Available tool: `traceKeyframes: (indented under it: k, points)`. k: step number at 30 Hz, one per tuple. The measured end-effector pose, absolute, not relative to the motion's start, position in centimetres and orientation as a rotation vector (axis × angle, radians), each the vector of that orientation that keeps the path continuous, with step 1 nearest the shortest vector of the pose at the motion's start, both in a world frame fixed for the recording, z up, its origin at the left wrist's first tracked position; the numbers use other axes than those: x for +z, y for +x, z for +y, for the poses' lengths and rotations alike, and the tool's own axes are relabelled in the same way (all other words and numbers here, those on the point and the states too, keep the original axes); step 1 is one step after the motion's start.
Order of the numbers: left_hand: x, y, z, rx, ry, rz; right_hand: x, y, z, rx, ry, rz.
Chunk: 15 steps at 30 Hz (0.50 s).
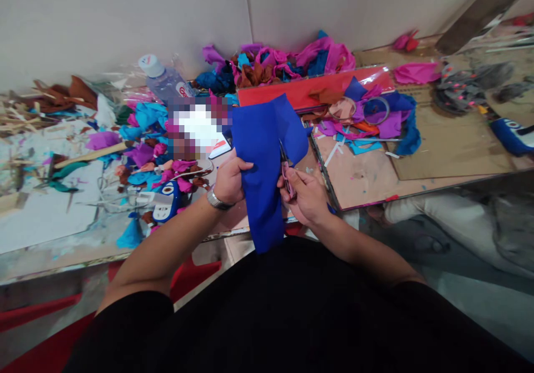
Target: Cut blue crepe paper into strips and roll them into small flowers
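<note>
My left hand (231,179) is closed on the left edge of a deep blue sheet (261,184), thin and soft like cloth or crepe paper, and a watch sits on that wrist. The sheet hangs down in front of my black shirt, with a wide flap spreading to the upper right. In my right hand (307,196) is a small pair of scissors (286,175) with pinkish handles. Their blades point up and lie against the sheet, between its long strip and the flap. How far the blades are apart cannot be made out.
Scraps in pink, purple and blue (142,117) crowd the table around a bottle (167,81), a partly blurred phone (219,146) and a blue-white power socket (166,200). A red sheet (267,96), tape ring (376,110) and cardboard (450,139) lie to the right. Red stools (194,275) stand below.
</note>
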<state>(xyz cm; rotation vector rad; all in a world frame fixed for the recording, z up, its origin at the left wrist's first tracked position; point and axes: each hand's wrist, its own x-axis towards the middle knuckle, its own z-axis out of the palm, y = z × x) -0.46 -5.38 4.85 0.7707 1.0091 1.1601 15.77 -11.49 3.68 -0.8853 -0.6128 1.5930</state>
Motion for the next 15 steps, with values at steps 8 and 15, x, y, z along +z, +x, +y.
traceKeyframes:
  k: [8,15]
  points:
    - [4.8,-0.4,-5.7,1.146,0.764,0.988,4.1,15.6,-11.3,1.59,-0.855,-0.61]
    - [4.7,-0.3,-5.7,1.142,0.772,0.989,4.9,15.6,-10.7,1.597,-0.89,-0.621]
